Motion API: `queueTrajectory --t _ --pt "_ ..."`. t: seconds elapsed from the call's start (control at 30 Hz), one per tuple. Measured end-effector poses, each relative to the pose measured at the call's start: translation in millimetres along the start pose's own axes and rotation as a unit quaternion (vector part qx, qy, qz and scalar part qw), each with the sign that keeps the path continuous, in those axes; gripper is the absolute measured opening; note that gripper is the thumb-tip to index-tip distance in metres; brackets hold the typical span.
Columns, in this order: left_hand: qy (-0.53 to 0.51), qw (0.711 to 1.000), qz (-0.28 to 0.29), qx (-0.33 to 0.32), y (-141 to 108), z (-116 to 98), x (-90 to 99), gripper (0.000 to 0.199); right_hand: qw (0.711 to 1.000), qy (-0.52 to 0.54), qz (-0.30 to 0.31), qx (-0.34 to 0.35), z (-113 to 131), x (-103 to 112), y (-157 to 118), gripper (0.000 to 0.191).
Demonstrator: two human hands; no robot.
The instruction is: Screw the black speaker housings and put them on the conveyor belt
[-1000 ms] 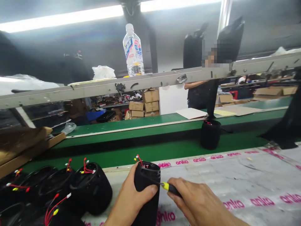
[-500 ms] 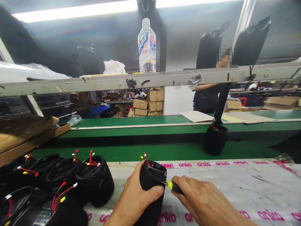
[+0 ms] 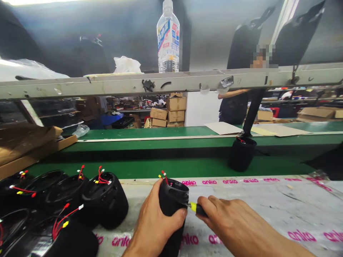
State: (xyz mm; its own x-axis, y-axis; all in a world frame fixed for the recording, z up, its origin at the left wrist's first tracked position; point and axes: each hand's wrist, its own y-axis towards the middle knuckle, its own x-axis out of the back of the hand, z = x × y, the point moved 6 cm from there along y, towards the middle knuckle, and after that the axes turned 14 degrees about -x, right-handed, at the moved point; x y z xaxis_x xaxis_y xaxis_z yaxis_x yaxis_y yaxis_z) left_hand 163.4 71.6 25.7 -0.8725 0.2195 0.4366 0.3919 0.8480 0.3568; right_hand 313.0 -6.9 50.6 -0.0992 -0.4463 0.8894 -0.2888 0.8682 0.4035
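Single view, head-worn. The scene is shot from the person's side of the worktop [image 3: 241, 210], faced forward and tipped somewhat down across it. Left hand [image 3: 157, 217] and right hand [image 3: 227, 216] are caught close up, low in frame. Mid-height is taken up by the green belt [image 3: 134, 167]; above it the shelf beam [image 3: 107, 85] is seen crossing (sloped up rightward, so slight roll is read). Cartons [image 3: 176, 104] are shown small, well beyond.

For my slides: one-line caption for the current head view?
Left hand grips a black cylinder; right hand holds a small tool near its rim; more cylinders sit at left.
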Motion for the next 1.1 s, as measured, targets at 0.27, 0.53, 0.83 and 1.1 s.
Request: queueTrajectory --t 0.27,0.53,0.83,1.1 --pt "0.046 0.999 -0.027 0.002 -4.5 -9.1 0.4 0.053 0.998 -0.053 0.017 -0.014 -0.7 -4.2 -1.6 0.037" --pt "-0.128 0.991 0.024 -0.024 -7.1 -8.5 5.4 0.058 0.958 0.269 -0.038 -0.091 -7.8 -5.0 -1.0 0.007" --pt "-0.114 0.993 -0.030 -0.012 -8.4 -7.4 5.7 0.065 0.991 0.117 -0.039 -0.054 2.4 -2.9 8.5 0.016" --pt "-0.073 0.997 -0.030 -0.006 -10.1 -0.5 4.1 0.073 0.996 0.070 0.007 -0.054 0.0 -3.3 9.8 0.011"
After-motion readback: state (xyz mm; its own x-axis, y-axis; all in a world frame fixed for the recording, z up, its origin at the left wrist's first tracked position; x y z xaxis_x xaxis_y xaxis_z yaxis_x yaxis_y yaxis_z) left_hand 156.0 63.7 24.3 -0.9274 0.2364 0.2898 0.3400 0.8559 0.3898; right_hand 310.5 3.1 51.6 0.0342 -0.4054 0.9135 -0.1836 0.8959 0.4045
